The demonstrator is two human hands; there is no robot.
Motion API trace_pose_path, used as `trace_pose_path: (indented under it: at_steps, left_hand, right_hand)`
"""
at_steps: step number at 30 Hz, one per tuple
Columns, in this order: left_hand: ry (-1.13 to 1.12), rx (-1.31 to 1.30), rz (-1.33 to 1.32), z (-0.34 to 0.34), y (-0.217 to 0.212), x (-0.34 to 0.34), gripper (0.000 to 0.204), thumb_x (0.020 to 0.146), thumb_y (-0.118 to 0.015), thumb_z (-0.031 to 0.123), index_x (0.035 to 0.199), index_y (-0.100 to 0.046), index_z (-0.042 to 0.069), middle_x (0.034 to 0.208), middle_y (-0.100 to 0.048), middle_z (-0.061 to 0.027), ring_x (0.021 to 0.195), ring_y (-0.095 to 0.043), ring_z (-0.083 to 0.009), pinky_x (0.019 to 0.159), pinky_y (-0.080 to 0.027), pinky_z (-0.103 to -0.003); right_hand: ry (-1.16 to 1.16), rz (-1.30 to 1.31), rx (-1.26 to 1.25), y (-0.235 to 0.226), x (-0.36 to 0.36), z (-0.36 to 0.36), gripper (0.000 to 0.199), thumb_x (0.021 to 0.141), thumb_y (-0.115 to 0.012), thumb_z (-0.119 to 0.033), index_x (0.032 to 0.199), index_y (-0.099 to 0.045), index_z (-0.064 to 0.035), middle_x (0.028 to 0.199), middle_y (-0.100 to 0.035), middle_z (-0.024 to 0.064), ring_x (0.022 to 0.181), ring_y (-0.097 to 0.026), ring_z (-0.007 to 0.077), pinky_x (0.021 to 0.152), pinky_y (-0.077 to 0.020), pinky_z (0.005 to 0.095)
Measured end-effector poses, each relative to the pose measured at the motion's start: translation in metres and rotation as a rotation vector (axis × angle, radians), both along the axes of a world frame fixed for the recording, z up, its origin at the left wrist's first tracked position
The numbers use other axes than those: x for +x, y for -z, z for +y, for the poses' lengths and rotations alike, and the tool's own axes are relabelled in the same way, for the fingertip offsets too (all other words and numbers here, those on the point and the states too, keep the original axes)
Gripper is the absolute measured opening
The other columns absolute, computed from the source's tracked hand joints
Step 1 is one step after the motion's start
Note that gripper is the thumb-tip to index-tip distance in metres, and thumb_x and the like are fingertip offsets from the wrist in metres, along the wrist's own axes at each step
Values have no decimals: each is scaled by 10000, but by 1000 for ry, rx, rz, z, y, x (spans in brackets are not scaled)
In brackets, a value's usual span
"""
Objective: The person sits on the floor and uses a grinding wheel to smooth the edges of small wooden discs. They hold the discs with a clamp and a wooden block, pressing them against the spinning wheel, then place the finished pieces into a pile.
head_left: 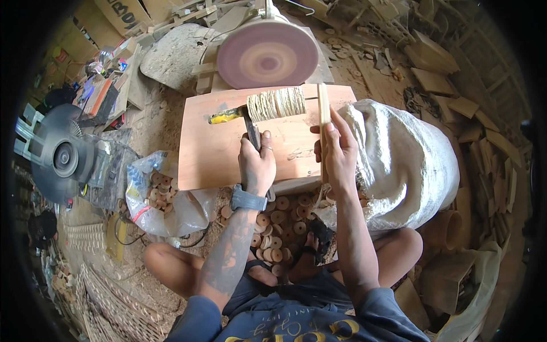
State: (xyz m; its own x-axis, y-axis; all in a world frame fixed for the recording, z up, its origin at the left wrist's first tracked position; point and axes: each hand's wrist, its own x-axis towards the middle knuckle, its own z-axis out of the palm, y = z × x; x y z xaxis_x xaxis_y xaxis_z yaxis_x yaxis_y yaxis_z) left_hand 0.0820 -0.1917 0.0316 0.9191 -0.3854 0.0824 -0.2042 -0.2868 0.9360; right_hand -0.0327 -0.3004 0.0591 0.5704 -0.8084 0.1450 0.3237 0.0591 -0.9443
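My left hand is closed around a dark flat bar, which stands against the left end of a roll of stacked, rough-edged wooden discs. A yellow-and-black handle sticks out to the left of the bar; how the two join is hard to make out. My right hand grips a narrow pale wooden strip upright beside the right side of the board. Both hands are over a light wooden board. Beyond its far edge stands a large round sanding disc.
A bulging white sack is against the board's right side. Loose round wooden discs lie on the floor between my legs. To the left are a clear plastic bag of discs and a round-headed machine. Wood offcuts pile up at right.
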Motion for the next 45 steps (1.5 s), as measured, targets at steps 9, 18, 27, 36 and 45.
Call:
trace_pose_path:
  at_steps: [9,18,27,36,45]
  left_hand:
    - [-31,34,-180,-39,11,21,362,966,-562,334,931,-507,-22,774,-633,-232,744,-628,-410,677,-477,-488]
    - [134,-132,355,-60,16,32,320,984,-555,304,893,-436,21,561,-475,-25,366,-456,-124,333,-380,-289]
    - [60,53,62,-64,33,44,373,959,-567,337,966,-513,-31,867,-644,-227,819,-643,-385,754,-490,-487]
    - [196,-233,285,-138,38,48,259,963,-579,235,1048,-426,44,701,-482,-30,480,-476,-101,387,-420,-271]
    - [167,-142,569,-155,32,65,254,982,-552,238,871,-436,41,636,-455,-28,435,-447,-118,357,-389,-292]
  right_hand:
    - [-108,222,134,-15,5,-49,391,1027,-453,-209,1401,-487,-98,865,-653,97,572,-536,97,482,-452,232]
    - [-141,272,104,-12,8,-74,391,1022,-454,-205,1398,-500,-106,857,-654,68,582,-539,83,504,-461,230]
    - [-87,261,-178,15,28,-59,414,1009,-495,-215,1415,-487,-135,878,-663,46,629,-547,65,543,-480,230]
    - [210,566,-588,66,86,-161,340,863,-615,-249,1120,-593,-27,736,-651,104,609,-598,205,595,-497,332]
    - [354,775,-794,79,106,-181,279,785,-634,-249,885,-629,11,784,-659,276,796,-651,451,761,-515,499]
